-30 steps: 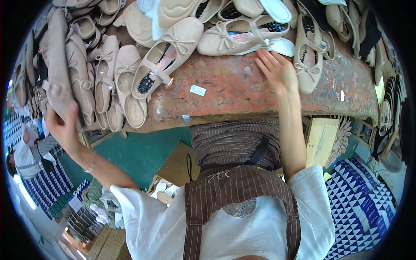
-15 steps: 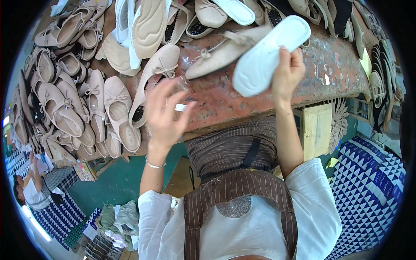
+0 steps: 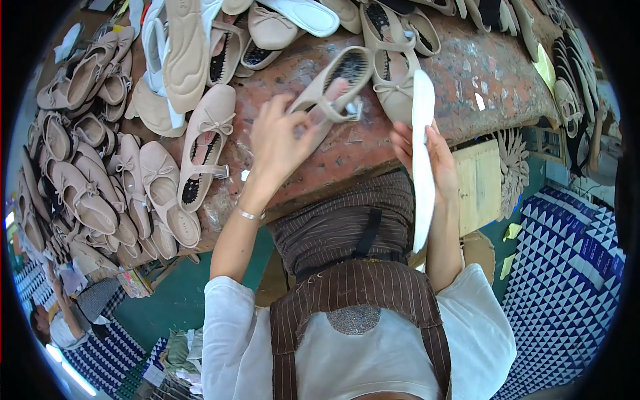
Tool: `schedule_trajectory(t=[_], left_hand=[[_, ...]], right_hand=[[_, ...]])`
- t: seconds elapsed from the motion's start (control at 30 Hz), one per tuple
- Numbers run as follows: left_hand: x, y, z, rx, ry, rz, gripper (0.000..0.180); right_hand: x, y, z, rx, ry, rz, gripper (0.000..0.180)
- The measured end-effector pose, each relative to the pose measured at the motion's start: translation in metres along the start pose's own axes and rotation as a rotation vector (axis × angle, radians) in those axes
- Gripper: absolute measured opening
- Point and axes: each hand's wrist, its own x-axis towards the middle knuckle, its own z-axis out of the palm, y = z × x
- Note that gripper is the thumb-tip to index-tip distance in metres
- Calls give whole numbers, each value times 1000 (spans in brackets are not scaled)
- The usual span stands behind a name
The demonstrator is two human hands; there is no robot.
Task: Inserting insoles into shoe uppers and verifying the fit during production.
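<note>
Left hand (image 3: 277,141) half-curled against strapped beige shoe (image 3: 343,87), grip unclear; right hand (image 3: 441,157) closed on slim, smooth white insole (image 3: 422,163)

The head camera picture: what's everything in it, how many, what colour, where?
Insole: 1, white, right of centre
Strap shoe: 1, beige, upper centre
Other shoes: many, mostly beige, left and top
Loose insoles: several, beige, white, upper left
Workbench: 1, reddish-brown, under the shoes
Wooden board: 1, pale yellow, right, below workbench
Patterned stacks: several, blue and white, lower left, right
Floor: 1, green, below
Other person: 1, white top, lower left
Apron: 1, striped brown, bottom middle
Shirt: 1, white, under apron
Hands: 2, bare, left hand at strap shoe, right hand holding insole
</note>
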Motion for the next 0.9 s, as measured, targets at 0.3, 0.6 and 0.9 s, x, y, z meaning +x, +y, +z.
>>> schedule_trajectory(t=[0.3,0.6,0.9], left_hand=[[-116,84,39,-910,88,-547,68],[-121,62,-2,-425,348,-650,26],[-99,20,2,-490,372,-696,53]], right_hand=[[19,4,23,90,-176,56,55],[-9,-20,38,-2132,-283,-656,44],[46,54,30,-1891,-648,-687,25]])
